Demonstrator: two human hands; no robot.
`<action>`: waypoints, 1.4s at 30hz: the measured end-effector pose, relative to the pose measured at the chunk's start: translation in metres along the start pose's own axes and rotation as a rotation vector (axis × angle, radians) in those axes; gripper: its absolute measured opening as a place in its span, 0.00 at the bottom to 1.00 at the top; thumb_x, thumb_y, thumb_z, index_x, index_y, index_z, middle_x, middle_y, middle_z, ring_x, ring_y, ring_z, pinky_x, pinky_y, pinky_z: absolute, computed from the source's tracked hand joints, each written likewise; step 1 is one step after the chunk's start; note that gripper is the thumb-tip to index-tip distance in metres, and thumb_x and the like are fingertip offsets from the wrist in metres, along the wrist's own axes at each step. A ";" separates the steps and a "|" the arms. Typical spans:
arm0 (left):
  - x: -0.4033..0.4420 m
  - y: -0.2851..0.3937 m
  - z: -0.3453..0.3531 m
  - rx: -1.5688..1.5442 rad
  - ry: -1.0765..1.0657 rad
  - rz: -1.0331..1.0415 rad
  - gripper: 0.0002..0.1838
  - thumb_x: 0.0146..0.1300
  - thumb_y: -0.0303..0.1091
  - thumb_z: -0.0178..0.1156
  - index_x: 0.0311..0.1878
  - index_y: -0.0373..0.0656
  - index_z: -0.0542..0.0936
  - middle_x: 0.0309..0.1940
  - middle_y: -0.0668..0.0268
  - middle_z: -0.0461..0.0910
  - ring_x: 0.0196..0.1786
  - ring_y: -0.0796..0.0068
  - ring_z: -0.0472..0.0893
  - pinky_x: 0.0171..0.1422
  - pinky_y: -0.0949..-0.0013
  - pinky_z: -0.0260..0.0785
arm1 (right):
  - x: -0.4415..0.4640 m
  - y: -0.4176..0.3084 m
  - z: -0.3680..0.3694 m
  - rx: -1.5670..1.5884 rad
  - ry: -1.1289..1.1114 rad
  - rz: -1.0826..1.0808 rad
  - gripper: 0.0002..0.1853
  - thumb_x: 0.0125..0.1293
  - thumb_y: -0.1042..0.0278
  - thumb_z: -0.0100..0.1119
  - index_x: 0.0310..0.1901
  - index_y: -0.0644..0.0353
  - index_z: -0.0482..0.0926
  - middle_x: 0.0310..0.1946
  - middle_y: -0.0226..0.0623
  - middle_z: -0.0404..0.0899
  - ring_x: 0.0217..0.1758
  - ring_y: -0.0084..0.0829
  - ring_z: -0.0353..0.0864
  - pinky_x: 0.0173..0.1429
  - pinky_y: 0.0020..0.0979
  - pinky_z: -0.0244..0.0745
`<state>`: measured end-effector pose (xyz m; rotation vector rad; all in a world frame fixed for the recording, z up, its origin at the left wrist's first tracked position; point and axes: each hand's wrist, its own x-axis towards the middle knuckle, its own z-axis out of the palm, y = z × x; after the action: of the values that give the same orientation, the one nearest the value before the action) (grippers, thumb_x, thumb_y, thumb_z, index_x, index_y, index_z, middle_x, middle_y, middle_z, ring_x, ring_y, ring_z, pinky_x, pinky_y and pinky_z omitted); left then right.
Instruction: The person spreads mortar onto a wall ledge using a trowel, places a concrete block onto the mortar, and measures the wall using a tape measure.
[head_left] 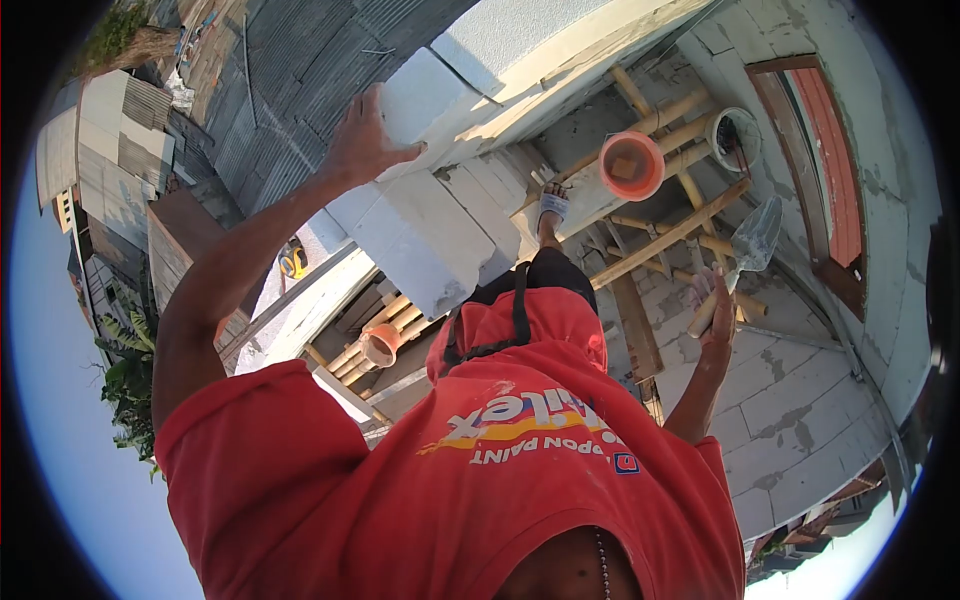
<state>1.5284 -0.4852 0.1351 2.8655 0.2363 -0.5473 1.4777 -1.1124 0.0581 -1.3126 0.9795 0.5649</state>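
My left hand (368, 145) is at the upper left, thumb and fingers spread, touching the end of a white block (425, 92) on top of the wall. On the right, my right hand (718, 308) is closed around the handle of a trowel (757, 236), whose mortar-smeared blade points up and away. More pale blocks (415, 235) form the wall below and beside my left hand. A yellow tape measure (293, 259) lies on a ledge left of the wall.
An orange bucket (631, 166) and a pale bucket (734, 139) stand on bamboo scaffolding with wooden planks (670, 235). Another orange bucket (380, 344) is lower left. My foot (552, 205) is near the wall. A window frame (800, 180) is right; corrugated roofs (300, 80) lie beyond.
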 end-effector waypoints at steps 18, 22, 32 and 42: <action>-0.007 0.010 0.000 0.001 -0.021 0.004 0.64 0.49 0.57 0.78 0.76 0.29 0.50 0.64 0.39 0.63 0.69 0.40 0.68 0.73 0.45 0.65 | 0.025 -0.029 0.044 -0.036 -0.108 -0.048 0.37 0.68 0.51 0.68 0.73 0.58 0.66 0.65 0.40 0.75 0.67 0.39 0.76 0.68 0.40 0.69; -0.003 0.008 -0.006 0.002 -0.099 0.004 0.67 0.50 0.61 0.77 0.77 0.27 0.47 0.71 0.36 0.59 0.75 0.38 0.63 0.78 0.47 0.61 | 0.028 -0.030 0.052 -0.054 -0.114 -0.061 0.34 0.67 0.50 0.69 0.68 0.58 0.71 0.57 0.36 0.78 0.57 0.33 0.80 0.60 0.36 0.75; 0.011 -0.028 -0.021 -0.151 -0.384 0.062 0.67 0.52 0.58 0.74 0.81 0.33 0.42 0.74 0.34 0.59 0.74 0.40 0.66 0.80 0.43 0.56 | -0.006 -0.078 0.142 -0.721 -0.195 -0.569 0.28 0.64 0.48 0.72 0.57 0.62 0.81 0.28 0.28 0.76 0.28 0.19 0.72 0.33 0.27 0.70; 0.089 0.030 -0.073 0.040 -0.342 -0.270 0.29 0.63 0.40 0.58 0.65 0.33 0.76 0.58 0.46 0.82 0.61 0.49 0.82 0.66 0.49 0.73 | -0.059 -0.109 0.282 -0.849 -0.408 -0.889 0.26 0.64 0.49 0.71 0.51 0.65 0.81 0.34 0.41 0.83 0.36 0.30 0.80 0.45 0.34 0.76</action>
<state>1.6409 -0.4859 0.1730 2.7313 0.5613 -1.0882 1.6137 -0.8537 0.1559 -2.0743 -0.2859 0.5136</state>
